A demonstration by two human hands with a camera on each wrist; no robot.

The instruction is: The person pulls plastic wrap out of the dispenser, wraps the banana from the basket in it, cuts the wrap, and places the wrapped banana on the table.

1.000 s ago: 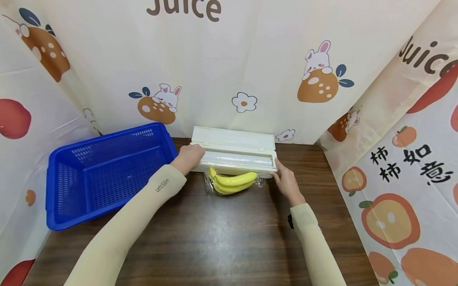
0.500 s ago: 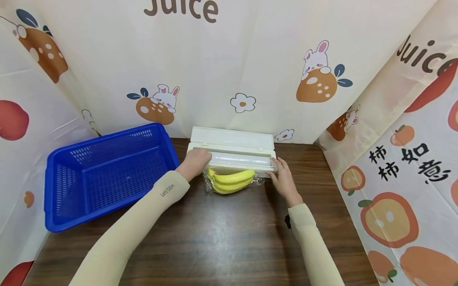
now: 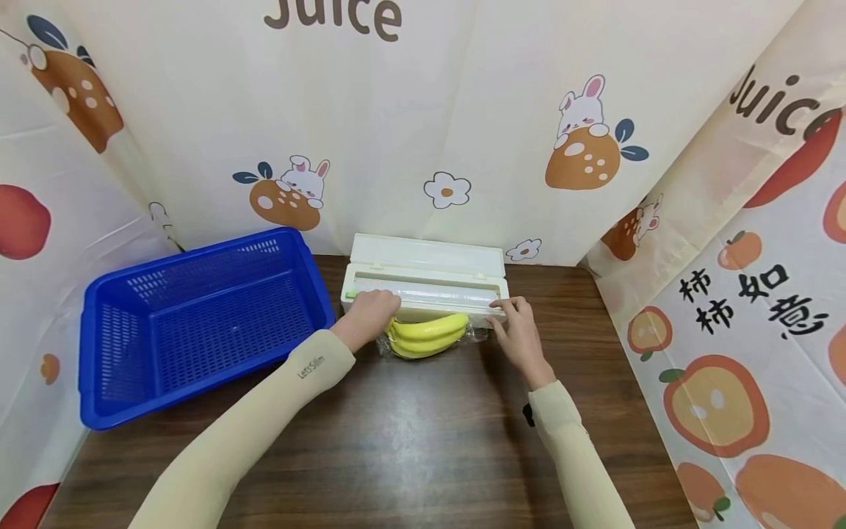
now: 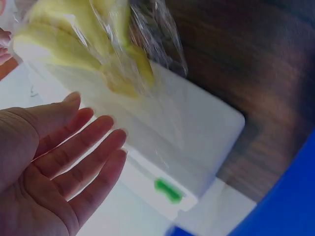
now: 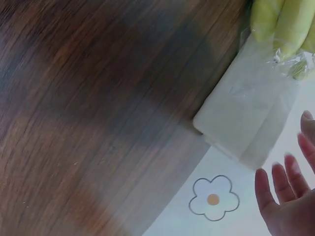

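A long white cling film dispenser [image 3: 426, 253] lies at the back of the table with its lid raised, showing the film roll [image 3: 443, 294] inside. Against its front sits a bunch of yellow bananas [image 3: 429, 338], wrapped in crinkled clear film. My left hand [image 3: 370, 314] is over the dispenser's front left part; in the left wrist view its fingers [image 4: 93, 167] are loosely bent with nothing between them. At the right end my right hand [image 3: 522, 334] has its fingertips right at the front edge. A green piece [image 4: 167, 191] shows on the dispenser's left end.
A blue plastic basket [image 3: 99, 294] stands close to the left of the dispenser and my left forearm. Printed cloth walls [image 3: 396, 110] rise at the back and on both sides. The brown wooden table [image 3: 410, 455] extends toward me.
My left hand has slid right and slightly toward me along the dispenser, uncovering its left end and the green piece. My right fingers have shifted slightly left at the right corner.
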